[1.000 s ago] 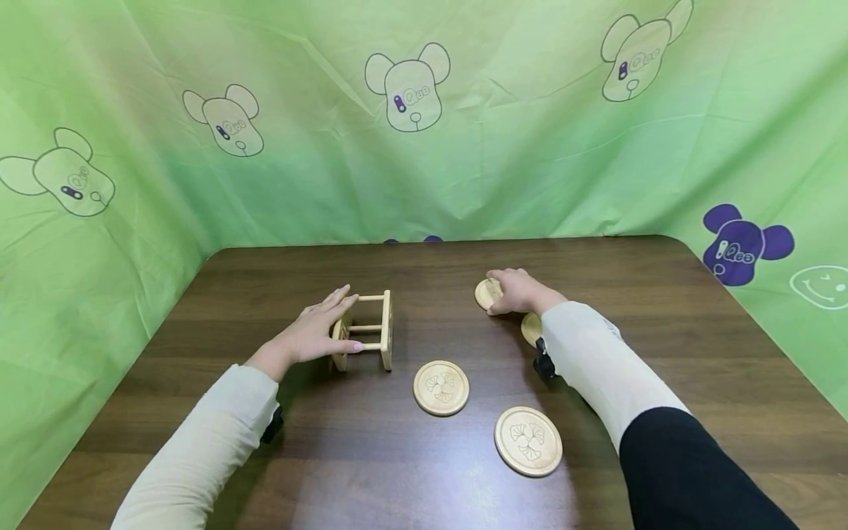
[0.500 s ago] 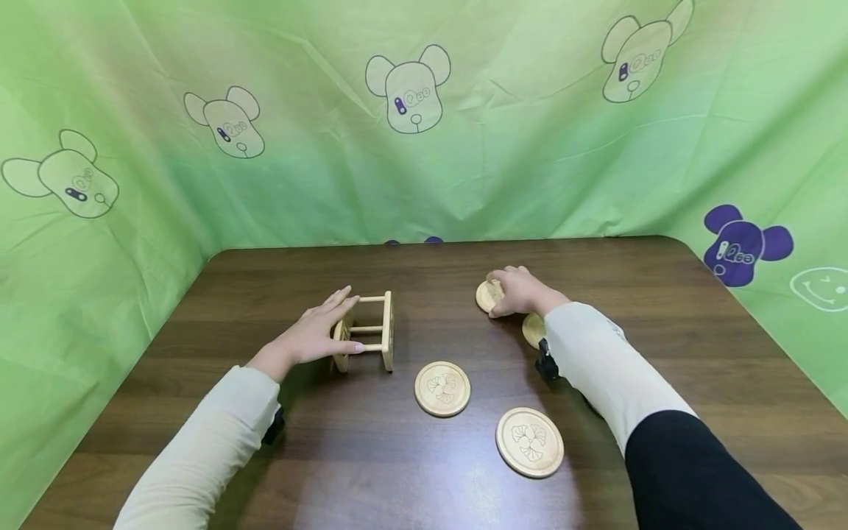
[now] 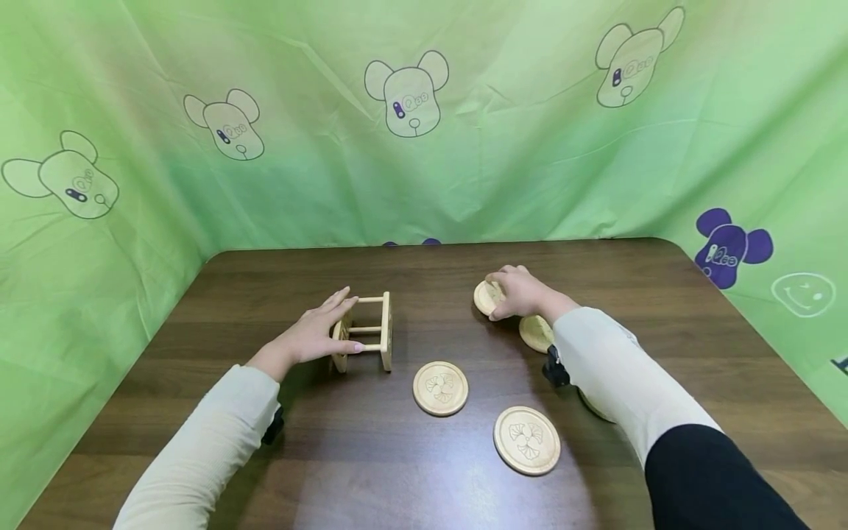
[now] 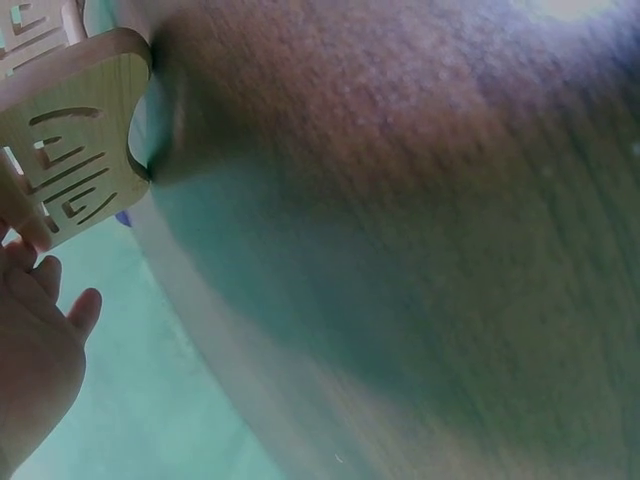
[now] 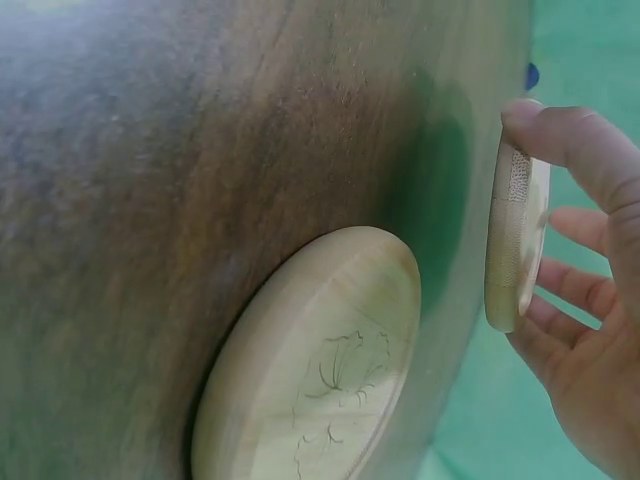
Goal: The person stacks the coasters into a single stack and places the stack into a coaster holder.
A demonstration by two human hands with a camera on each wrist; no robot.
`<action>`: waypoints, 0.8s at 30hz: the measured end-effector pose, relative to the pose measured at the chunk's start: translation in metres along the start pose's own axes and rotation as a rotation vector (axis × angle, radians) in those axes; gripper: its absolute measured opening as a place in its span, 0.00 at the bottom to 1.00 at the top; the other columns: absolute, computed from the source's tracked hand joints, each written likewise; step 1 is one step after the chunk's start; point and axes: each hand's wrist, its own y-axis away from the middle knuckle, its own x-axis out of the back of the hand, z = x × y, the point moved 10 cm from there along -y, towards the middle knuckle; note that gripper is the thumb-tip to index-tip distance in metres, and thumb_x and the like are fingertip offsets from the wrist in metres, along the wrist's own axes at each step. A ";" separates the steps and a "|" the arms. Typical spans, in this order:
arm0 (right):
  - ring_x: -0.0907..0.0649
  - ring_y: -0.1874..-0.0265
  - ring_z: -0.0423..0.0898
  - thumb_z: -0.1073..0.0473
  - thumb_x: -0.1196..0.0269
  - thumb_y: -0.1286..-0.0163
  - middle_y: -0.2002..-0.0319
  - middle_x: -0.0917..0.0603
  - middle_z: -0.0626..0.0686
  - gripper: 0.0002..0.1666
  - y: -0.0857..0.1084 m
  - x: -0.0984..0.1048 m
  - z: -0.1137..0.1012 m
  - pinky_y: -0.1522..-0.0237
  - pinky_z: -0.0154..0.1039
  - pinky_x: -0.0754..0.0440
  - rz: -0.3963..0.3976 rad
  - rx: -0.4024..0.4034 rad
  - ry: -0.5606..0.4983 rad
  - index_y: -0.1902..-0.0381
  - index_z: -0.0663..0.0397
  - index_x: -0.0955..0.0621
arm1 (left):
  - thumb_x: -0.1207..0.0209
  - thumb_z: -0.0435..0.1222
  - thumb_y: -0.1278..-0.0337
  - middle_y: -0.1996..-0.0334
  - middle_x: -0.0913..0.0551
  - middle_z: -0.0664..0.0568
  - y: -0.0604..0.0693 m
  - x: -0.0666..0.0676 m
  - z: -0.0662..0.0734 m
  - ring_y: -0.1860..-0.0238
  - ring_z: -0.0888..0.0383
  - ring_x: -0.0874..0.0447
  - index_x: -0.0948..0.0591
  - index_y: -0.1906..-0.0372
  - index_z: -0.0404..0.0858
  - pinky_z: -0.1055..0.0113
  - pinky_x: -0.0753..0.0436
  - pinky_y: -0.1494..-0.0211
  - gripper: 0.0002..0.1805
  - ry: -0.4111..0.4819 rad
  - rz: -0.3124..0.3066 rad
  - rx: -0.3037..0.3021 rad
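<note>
My left hand (image 3: 308, 335) holds a small pale wooden rack (image 3: 386, 331) by its left side, thumb at the near edge and fingers at the far one. Slotted cut-outs mark the rack's side panel (image 4: 75, 150) in the left wrist view. At the far right, my right hand (image 3: 523, 293) pinches a round wooden coaster (image 3: 486, 297) between thumb and fingers. In the right wrist view that coaster (image 5: 508, 240) stands on edge in the grip, apart from the tabletop. A second coaster (image 3: 535, 333) lies just below the right wrist, its engraved face up.
Two more coasters with leaf engravings, one in the middle (image 3: 440, 389) and one nearer (image 3: 527, 440), lie flat on the brown wooden table (image 3: 371, 456). Another disc (image 3: 594, 407) is mostly hidden by the right sleeve. A green printed cloth (image 3: 298, 191) hangs behind the table.
My right forearm has shifted slightly rightward, uncovering more of the coaster below the wrist and the edge of another under the sleeve. My left hand and the rack have stayed put.
</note>
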 end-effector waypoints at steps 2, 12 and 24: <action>0.36 0.53 0.62 0.54 0.32 0.61 0.51 0.32 0.66 0.43 0.003 0.001 -0.002 0.53 0.51 0.37 -0.006 -0.002 -0.011 0.46 0.68 0.32 | 0.48 0.63 0.60 0.33 0.60 0.52 0.000 0.000 0.000 0.36 0.51 0.58 0.49 0.34 0.42 0.44 0.54 0.42 0.49 -0.001 0.001 -0.001; 0.36 0.53 0.60 0.55 0.31 0.63 0.51 0.32 0.66 0.44 0.017 0.006 -0.013 0.53 0.51 0.37 0.018 0.032 -0.034 0.46 0.66 0.32 | 0.48 0.63 0.60 0.33 0.61 0.52 0.001 0.001 0.002 0.36 0.50 0.57 0.49 0.34 0.42 0.43 0.55 0.43 0.49 0.009 -0.006 0.002; 0.34 0.55 0.60 0.54 0.30 0.66 0.54 0.30 0.65 0.43 0.035 0.013 -0.033 0.55 0.50 0.36 0.084 0.118 -0.046 0.48 0.65 0.29 | 0.49 0.64 0.60 0.33 0.62 0.53 0.000 -0.001 0.000 0.36 0.52 0.61 0.50 0.34 0.43 0.42 0.55 0.43 0.50 0.012 -0.018 -0.001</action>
